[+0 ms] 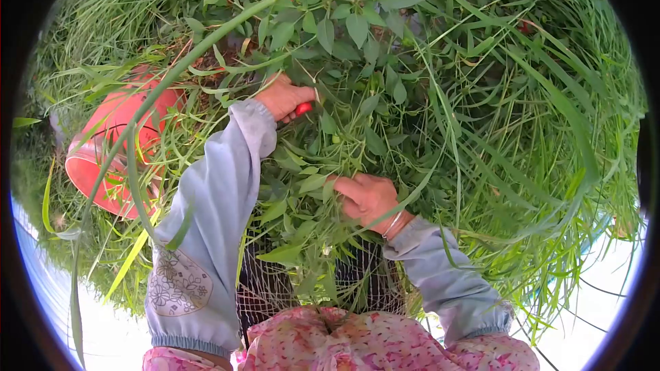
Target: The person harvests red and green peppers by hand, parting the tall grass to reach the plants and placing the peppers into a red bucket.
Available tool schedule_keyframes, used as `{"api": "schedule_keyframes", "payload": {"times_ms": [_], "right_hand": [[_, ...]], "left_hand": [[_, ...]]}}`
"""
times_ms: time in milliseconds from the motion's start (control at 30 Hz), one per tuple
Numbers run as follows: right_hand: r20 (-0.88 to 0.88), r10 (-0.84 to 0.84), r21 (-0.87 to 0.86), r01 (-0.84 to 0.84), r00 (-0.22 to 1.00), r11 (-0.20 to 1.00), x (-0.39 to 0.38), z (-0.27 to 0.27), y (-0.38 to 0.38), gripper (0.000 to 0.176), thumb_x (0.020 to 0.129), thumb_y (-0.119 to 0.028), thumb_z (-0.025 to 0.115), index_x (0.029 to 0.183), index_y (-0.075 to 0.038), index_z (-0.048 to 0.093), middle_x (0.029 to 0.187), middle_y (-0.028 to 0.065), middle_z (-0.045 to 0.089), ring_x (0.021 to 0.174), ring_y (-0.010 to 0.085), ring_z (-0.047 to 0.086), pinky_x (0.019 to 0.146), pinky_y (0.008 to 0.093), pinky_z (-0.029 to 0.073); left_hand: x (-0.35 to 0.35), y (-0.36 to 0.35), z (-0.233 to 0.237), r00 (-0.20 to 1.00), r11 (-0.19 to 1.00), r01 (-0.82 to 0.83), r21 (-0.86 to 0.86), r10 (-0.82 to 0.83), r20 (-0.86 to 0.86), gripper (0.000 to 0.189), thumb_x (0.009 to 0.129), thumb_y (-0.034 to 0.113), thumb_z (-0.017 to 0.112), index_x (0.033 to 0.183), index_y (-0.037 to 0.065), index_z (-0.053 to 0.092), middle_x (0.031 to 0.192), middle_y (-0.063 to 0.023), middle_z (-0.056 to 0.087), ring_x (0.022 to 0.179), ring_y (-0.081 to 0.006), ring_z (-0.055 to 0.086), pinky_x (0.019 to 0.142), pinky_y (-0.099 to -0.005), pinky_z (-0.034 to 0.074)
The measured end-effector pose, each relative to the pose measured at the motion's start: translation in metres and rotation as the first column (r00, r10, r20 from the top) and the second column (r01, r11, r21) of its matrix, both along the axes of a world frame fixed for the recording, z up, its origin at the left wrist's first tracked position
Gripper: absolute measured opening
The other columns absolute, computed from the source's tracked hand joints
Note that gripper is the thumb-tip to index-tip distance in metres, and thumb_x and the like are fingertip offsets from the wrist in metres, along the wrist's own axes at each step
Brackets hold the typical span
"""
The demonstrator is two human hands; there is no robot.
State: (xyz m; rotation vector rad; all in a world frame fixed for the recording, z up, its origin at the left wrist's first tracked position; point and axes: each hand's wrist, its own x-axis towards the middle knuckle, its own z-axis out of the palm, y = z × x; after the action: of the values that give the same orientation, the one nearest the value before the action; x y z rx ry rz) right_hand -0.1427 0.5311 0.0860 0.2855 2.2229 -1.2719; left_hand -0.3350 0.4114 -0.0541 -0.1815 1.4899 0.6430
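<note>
My left hand point(280, 98) is closed among the leaves at upper centre, with a small red chili pepper point(304, 108) showing at its fingers. Lower and to the right, my right hand point(371, 200) has its fingers curled together at the leafy stems of the pepper plant point(347, 27). What lies inside those curled fingers is hidden by the hand and foliage. Pale blue sleeve covers point(216, 185) reach to both wrists, and a bracelet point(392, 224) circles the right one.
A red plastic bucket point(86, 165) leans tilted in the grass at the left. Long grass blades point(550, 96) surround the plant, and one thick stalk point(199, 48) arches across the view above my left arm. White sheeting point(595, 282) shows at the lower right.
</note>
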Motion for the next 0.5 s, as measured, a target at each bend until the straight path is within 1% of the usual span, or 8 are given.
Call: {"api": "schedule_keyframes", "payload": {"times_ms": [133,167,267,300,367,433,467,500], "right_hand": [[0.019,0.081,0.017,-0.081,0.997,0.997,-0.009,0.004,-0.003,0.042,0.071,-0.015,0.061,0.112,-0.022,0.055,0.074,0.0083,0.054,0.068,0.0282,0.060,0.057,0.0402,0.049],[0.038,0.094,0.033,-0.095,0.995,0.995,-0.013,0.006,-0.004,0.042,0.071,-0.015,0.060,0.112,-0.022,0.054,0.074,0.0084,0.055,0.068,0.0284,0.060,0.057,0.0402,0.049],[0.097,0.141,0.107,-0.151,0.985,0.983,-0.034,0.021,-0.007,0.042,0.072,-0.015,0.060,0.113,-0.020,0.054,0.075,0.0089,0.056,0.069,0.0287,0.061,0.057,0.0400,0.049],[0.117,0.164,0.141,-0.180,0.980,0.974,-0.043,0.029,-0.006,0.042,0.072,-0.015,0.060,0.113,-0.020,0.054,0.076,0.0091,0.056,0.070,0.0287,0.061,0.057,0.0398,0.049],[0.192,0.226,0.246,-0.270,0.955,0.931,-0.065,0.043,-0.012,0.044,0.072,-0.015,0.062,0.115,-0.014,0.052,0.079,0.0100,0.058,0.070,0.0285,0.061,0.057,0.0390,0.049],[0.007,0.219,0.276,-0.213,0.976,0.937,-0.080,0.064,-0.010,0.048,0.071,-0.013,0.063,0.118,-0.012,0.051,0.077,0.0101,0.059,0.068,0.0279,0.061,0.057,0.0388,0.049],[-0.091,0.215,0.285,-0.181,0.972,0.941,-0.092,0.074,-0.012,0.050,0.071,-0.013,0.064,0.119,-0.011,0.050,0.077,0.0102,0.059,0.068,0.0276,0.061,0.057,0.0387,0.049],[-0.084,0.201,0.307,-0.166,0.976,0.937,-0.113,0.089,-0.020,0.051,0.071,-0.012,0.064,0.120,-0.010,0.050,0.075,0.0099,0.059,0.066,0.0273,0.061,0.057,0.0385,0.049]], "left_hand": [[-0.011,-0.007,0.031,0.992,0.988,-0.021,0.153,0.001,0.128,0.024,0.072,0.028,0.070,0.077,0.005,0.062,0.053,-0.0006,0.053,0.039,-0.0095,0.046,0.036,-0.0229,0.036],[-0.013,-0.005,0.038,0.991,0.989,0.017,0.145,-0.036,0.132,0.024,0.073,0.028,0.070,0.080,0.006,0.063,0.054,0.0001,0.053,0.041,-0.0083,0.046,0.037,-0.0222,0.035],[-0.014,-0.017,0.048,0.987,0.974,-0.136,0.179,0.119,0.107,0.024,0.076,0.027,0.072,0.084,0.006,0.063,0.056,0.0012,0.053,0.041,-0.0060,0.046,0.036,-0.0205,0.035],[-0.013,-0.023,0.063,0.958,0.941,-0.286,0.178,0.281,0.057,0.026,0.076,0.027,0.073,0.089,0.006,0.064,0.059,0.0017,0.055,0.043,-0.0052,0.046,0.038,-0.0198,0.036],[-0.016,-0.049,0.078,0.901,0.870,-0.430,0.242,0.432,0.050,0.026,0.077,0.024,0.073,0.093,0.006,0.064,0.061,0.0021,0.057,0.046,-0.0052,0.047,0.039,-0.0196,0.036],[-0.027,-0.074,0.115,0.847,0.812,-0.524,0.257,0.527,0.062,0.024,0.079,0.020,0.071,0.097,0.006,0.064,0.067,0.0020,0.059,0.052,-0.0054,0.050,0.041,-0.0200,0.038],[-0.028,-0.094,0.122,0.752,0.696,-0.655,0.296,0.638,0.164,0.022,0.080,0.016,0.069,0.099,0.005,0.064,0.070,-0.0011,0.061,0.054,-0.0071,0.053,0.044,-0.0209,0.041],[-0.030,-0.118,0.122,0.638,0.557,-0.766,0.321,0.720,0.274,0.021,0.081,0.012,0.067,0.101,0.004,0.064,0.074,-0.0043,0.063,0.056,-0.0087,0.056,0.046,-0.0219,0.044]]}}
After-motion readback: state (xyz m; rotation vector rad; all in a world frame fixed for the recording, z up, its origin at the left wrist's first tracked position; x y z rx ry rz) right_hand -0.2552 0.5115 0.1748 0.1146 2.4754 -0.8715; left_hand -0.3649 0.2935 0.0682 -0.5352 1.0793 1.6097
